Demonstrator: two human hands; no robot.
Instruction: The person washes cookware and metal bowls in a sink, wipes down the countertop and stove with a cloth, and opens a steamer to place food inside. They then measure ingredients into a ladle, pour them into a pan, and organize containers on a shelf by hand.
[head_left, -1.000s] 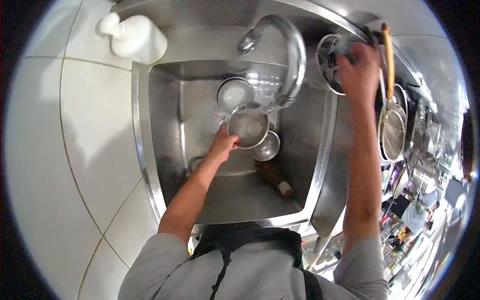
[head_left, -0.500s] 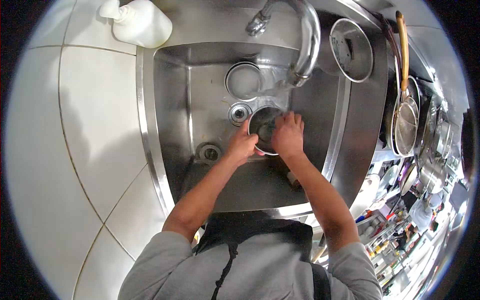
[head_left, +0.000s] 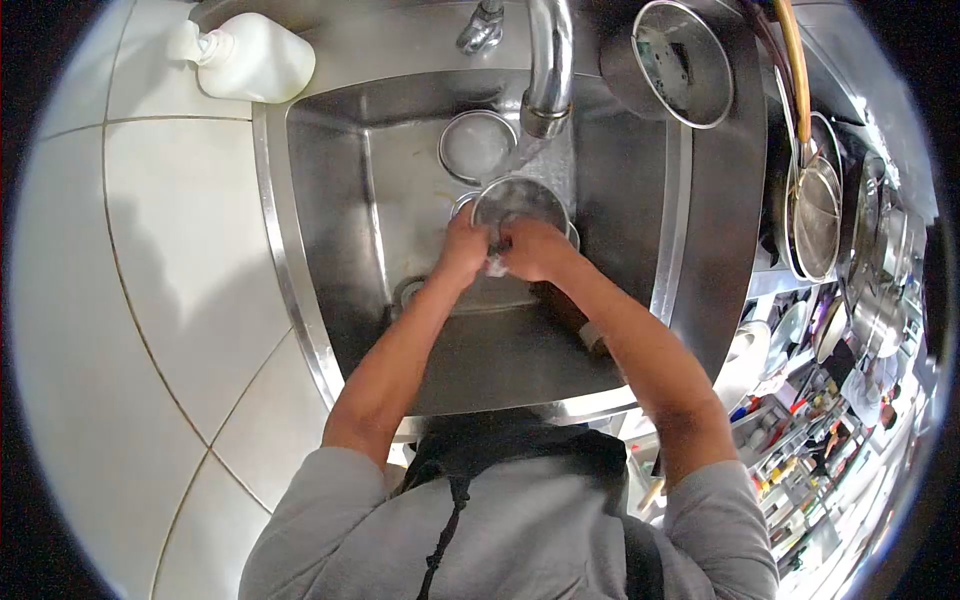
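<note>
We've got the metal bowl (head_left: pixel 527 201) just far of our fingers, left hand (head_left: pixel 462 252) gripping its near-left rim, right hand (head_left: pixel 537 248) curled over the near side, its hold hidden.

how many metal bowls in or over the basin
2 clearly: the held bowl and far bowl near the faucet; a mostly hidden rim beside the right hand may be another.

The person wears a plain grey top (head_left: pixel 540 510); its left sleeve (head_left: pixel 315 515) and right sleeve (head_left: pixel 722 520) are short and end near the elbow. Black cloth (head_left: pixel 530 438) shows at the torso's far edge. A thin, uneven black cord (head_left: pixel 436 545) runs down the front; a wider black strap (head_left: pixel 644 560) lies to the right. Left hand (head_left: pixel 463 252) and right hand (head_left: pixel 538 250) are bare.
</note>
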